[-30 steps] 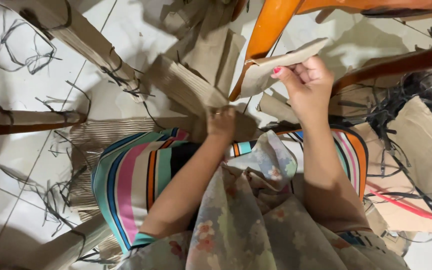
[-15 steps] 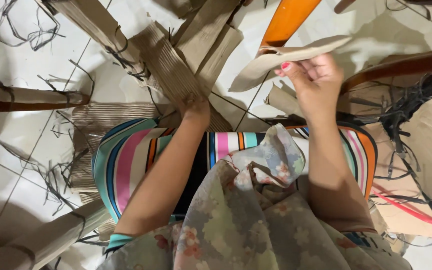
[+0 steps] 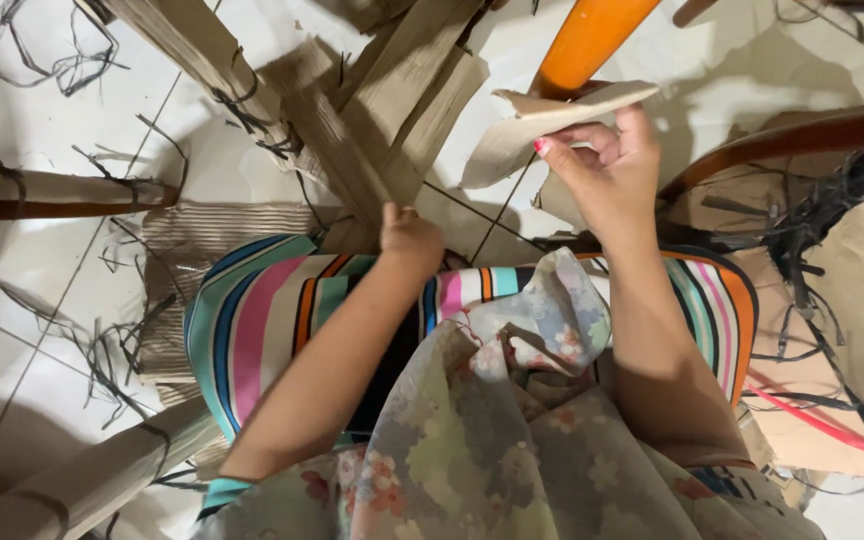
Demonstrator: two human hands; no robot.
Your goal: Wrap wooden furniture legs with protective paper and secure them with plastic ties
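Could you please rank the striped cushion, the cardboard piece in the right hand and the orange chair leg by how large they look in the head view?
1. Striped cushion, largest though partly covered.
2. and 3. Cardboard piece and orange chair leg look alike; the leg runs out of frame, so unranked.

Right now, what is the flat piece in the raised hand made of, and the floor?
The flat piece in the right hand looks like brown cardboard: matte, with torn, ragged edges. The floor seems to be glossy white tile, since it shines and shows thin joint lines.

Bright overhead light; soft shadows
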